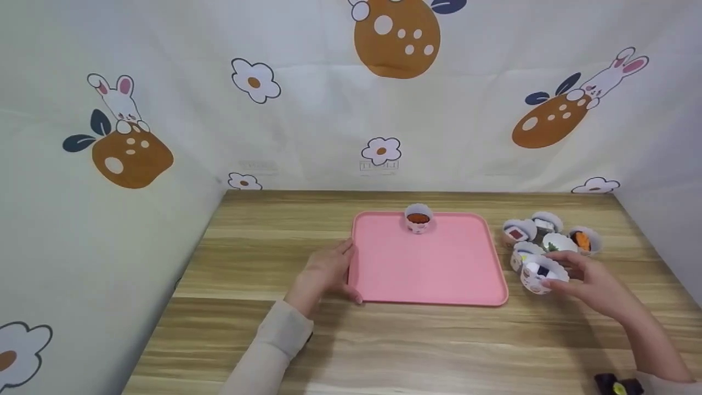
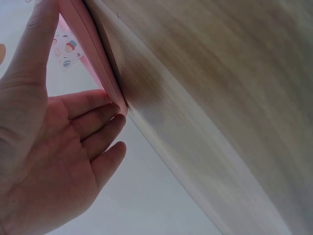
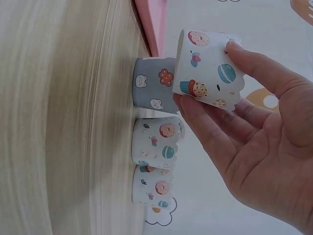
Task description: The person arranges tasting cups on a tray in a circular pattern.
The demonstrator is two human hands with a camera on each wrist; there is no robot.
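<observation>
My right hand point(image 1: 595, 282) pinches a white paper baking cup point(image 3: 208, 68) printed with sweets, thumb on one side and fingers on the other. The cup is lifted off the table beside the tray's right edge; something white with a dark strip lies inside. My left hand point(image 1: 326, 269) rests against the left edge of a pink tray point(image 1: 428, 263), its fingers extended along the side and the thumb by the near corner. At the tray's far edge stands a paper cup point(image 1: 418, 226) with reddish-brown contents.
Several more paper cups cluster right of the tray, including one with an orange piece point(image 1: 582, 241), one with a red-and-white piece point(image 1: 516, 234) and a grey cup point(image 3: 154, 81). A patterned cloth point(image 1: 307, 131) hangs behind the wooden table point(image 1: 417, 345).
</observation>
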